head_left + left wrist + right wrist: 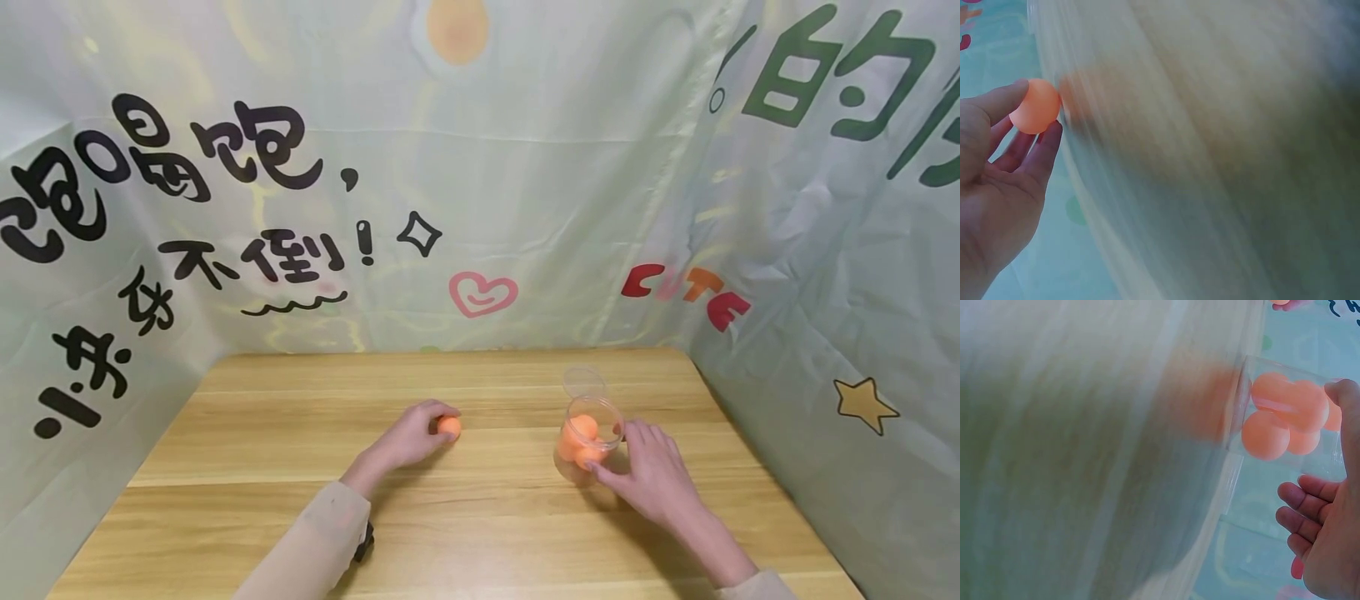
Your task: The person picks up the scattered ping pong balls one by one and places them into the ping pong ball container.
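Observation:
My left hand pinches an orange ping-pong ball between thumb and fingers, left of the table's middle. In the left wrist view the ball is at the fingertips, right at the wood surface. On the right stands a clear round jar, its top uncovered. Several orange balls lie piled inside it. My right hand holds the jar from its near right side, with the thumb in front and the fingers at the right wall.
A clear round lid lies flat on the table just behind the jar. The wooden table is bounded at the back and sides by a printed cloth.

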Available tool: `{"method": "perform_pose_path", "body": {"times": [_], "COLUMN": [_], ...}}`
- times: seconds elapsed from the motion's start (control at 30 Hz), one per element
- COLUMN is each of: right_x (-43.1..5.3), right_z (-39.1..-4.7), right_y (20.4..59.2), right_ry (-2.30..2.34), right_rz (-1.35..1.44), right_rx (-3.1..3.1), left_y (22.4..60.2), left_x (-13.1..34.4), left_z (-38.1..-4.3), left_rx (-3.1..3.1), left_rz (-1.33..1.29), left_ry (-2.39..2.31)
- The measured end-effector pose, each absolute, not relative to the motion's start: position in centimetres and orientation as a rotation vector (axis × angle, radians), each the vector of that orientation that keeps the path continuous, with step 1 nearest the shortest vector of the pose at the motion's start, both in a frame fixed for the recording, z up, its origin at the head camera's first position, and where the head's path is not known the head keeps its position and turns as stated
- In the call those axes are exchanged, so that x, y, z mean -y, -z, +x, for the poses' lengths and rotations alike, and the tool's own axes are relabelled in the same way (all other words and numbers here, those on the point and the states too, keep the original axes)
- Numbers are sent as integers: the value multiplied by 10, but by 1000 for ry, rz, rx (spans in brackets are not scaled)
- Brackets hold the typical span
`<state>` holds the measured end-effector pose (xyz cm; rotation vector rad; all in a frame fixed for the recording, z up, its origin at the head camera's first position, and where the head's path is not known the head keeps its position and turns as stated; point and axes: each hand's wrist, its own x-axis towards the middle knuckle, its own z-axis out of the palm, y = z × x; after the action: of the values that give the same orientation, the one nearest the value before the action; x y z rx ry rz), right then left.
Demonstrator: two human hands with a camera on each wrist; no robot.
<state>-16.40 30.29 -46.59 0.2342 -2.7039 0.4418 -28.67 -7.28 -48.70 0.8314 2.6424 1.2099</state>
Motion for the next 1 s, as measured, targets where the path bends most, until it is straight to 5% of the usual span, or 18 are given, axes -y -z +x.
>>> {"method": "perform_pose_path", "body": {"times": [1.0], "right_x": [-303], "right_z": [-163], "right_y": [470], "right_ry": [-449], "right_rz": [225], "right_rx": [2693], "left_y": [488], "left_x": [70], "left_z": [-280], "left_rx": [-2506], "left_rz": [858], "left_ry": [-1457]}}
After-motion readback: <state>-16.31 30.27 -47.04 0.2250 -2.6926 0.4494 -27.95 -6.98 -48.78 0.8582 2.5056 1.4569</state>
